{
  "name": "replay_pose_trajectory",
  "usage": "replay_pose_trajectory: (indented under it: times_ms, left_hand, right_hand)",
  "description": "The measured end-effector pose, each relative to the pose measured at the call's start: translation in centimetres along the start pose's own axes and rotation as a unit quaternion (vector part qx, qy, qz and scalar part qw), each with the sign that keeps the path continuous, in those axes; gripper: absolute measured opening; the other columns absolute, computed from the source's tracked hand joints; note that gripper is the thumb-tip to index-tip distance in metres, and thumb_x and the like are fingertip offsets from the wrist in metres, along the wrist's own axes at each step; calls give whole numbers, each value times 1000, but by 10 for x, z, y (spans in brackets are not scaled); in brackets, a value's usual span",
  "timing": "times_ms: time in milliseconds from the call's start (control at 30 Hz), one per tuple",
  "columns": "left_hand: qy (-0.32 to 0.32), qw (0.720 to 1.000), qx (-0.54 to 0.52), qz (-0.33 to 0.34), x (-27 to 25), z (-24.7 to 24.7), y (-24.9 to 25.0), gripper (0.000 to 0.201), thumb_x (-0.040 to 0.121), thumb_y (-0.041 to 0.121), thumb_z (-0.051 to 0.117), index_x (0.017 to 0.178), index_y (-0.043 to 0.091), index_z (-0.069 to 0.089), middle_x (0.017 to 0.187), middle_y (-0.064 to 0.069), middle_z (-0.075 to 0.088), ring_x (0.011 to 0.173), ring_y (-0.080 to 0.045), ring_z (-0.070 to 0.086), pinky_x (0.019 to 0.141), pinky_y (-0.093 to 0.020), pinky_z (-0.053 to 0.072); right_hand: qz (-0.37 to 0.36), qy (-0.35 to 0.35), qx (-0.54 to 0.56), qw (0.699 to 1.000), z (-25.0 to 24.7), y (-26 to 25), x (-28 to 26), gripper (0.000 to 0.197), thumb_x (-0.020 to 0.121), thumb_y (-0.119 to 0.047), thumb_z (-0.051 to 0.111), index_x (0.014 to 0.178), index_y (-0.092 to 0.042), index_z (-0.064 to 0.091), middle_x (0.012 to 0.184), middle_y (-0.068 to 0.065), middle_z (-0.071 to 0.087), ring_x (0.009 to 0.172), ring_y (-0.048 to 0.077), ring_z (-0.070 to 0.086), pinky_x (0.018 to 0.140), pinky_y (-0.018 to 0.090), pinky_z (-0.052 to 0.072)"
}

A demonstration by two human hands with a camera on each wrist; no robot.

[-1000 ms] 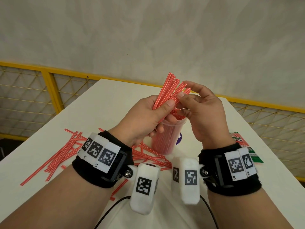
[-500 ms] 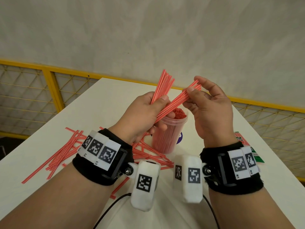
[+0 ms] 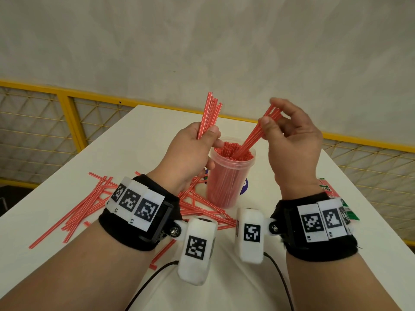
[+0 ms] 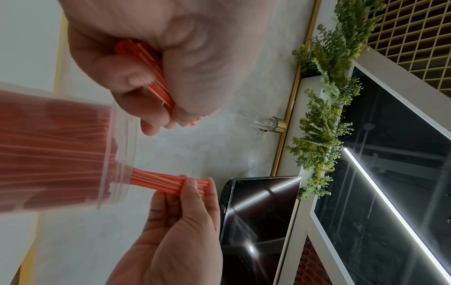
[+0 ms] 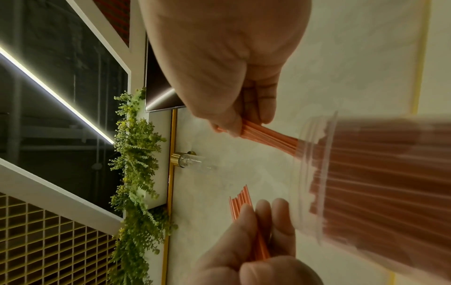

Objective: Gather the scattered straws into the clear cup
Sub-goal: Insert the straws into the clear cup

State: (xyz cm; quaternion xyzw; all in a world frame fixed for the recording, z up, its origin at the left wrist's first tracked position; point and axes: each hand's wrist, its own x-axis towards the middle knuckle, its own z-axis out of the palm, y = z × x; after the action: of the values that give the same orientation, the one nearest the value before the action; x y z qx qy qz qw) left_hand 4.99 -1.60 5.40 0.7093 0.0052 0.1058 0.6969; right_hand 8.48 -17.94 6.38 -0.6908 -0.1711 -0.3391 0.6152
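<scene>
White table [image 3: 139, 135] | left hand [image 3: 190, 153] grips straws [image 3: 208, 117] upright; right hand [image 3: 292, 140] pinches bundle [image 3: 253, 138] slanting into cup [image 3: 226, 182]

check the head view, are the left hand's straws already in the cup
No, the left hand holds its straws upright, beside and above the cup.

head: bright, even, soft light, faint shadows on the white matte tabletop [image 3: 139, 140], wide-angle bowing at edges | left wrist: clear plastic cup packed with red straws [image 4: 61, 150] motion-blurred, glare streaks on the black glossy wall screen [image 4: 258, 221] | right wrist: dimmer, warm cast, cup smeared, white LED strip light [image 5: 56, 96] glowing
</scene>
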Motion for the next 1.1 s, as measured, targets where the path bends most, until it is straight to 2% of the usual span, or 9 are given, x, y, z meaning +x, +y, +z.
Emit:
replay_pose_trajectory:
  times_ms: [67,200,300,367,467,633,800,933,1100]
  left_hand:
    - [0,1000,4,1,-1,0,0,16,100,37,49,98,25,60,91,5,71,42,-8,49,36,-19,34]
    - [2,1000,2,2,0,0,0,16,100,36,49,98,25,60,90,5,71,42,-7,49,36,-18,34]
    - [4,1000,0,4,0,0,0,17,100,36,48,97,25,60,89,4,71,41,-7,48,36,-19,33]
    - [5,1000,4,5,0,0,0,17,100,37,48,96,25,60,88,5,71,41,-7,49,36,-18,33]
    - [4,1000,2,3,1,-1,-1,18,99,37,49,96,25,61,87,7,71,42,-7,49,36,-18,34]
    - [5,1000,3,1,1,-1,-1,17,99,38,48,97,26,61,86,8,70,43,-6,49,36,-18,34]
    - [3,1000,2,-2,1,0,-1,19,99,36,50,96,23,63,82,6,68,43,-7,46,37,-19,34]
    - [-8,1000,-17,-12,0,0,-2,19,97,35,56,96,20,68,74,6,67,43,-6,46,36,-18,33]
    - [-49,997,-50,-28,0,-1,-2,22,89,32,67,95,11,70,74,0,72,41,-6,50,34,-16,32]
  right_hand:
    - [-10,-15,-19,1000,3,0,-2,37,85,-11,68,102,-44,64,71,20,61,64,25,58,70,37,55]
    - [20,-66,-69,995,6,5,-5,31,84,-14,69,99,-41,69,68,-2,65,62,1,56,65,16,47]
    - [65,-219,-234,945,7,9,-8,17,85,-23,66,94,-34,76,100,-15,72,89,-8,60,79,7,43]
    - [93,-274,-258,922,6,10,-8,19,89,-22,62,99,-29,76,122,-14,66,110,-2,57,91,13,38]
    - [100,-225,-206,947,2,8,-4,17,89,-25,62,97,-30,76,123,-17,64,117,-2,54,99,18,36]
    - [161,-327,-174,915,-5,5,-3,23,85,-23,64,77,-42,75,118,-24,65,117,-8,50,90,5,30]
    - [156,-231,-138,950,-11,5,3,16,81,-26,66,81,-38,77,104,-33,66,102,-18,55,88,11,38]
    - [174,-288,-152,929,-7,5,-2,16,81,-23,66,81,-32,78,107,-30,66,94,-21,55,73,-3,36]
    - [132,-149,-61,978,-2,-3,-1,13,86,-23,69,88,-35,73,97,-14,73,96,-2,66,88,22,50]
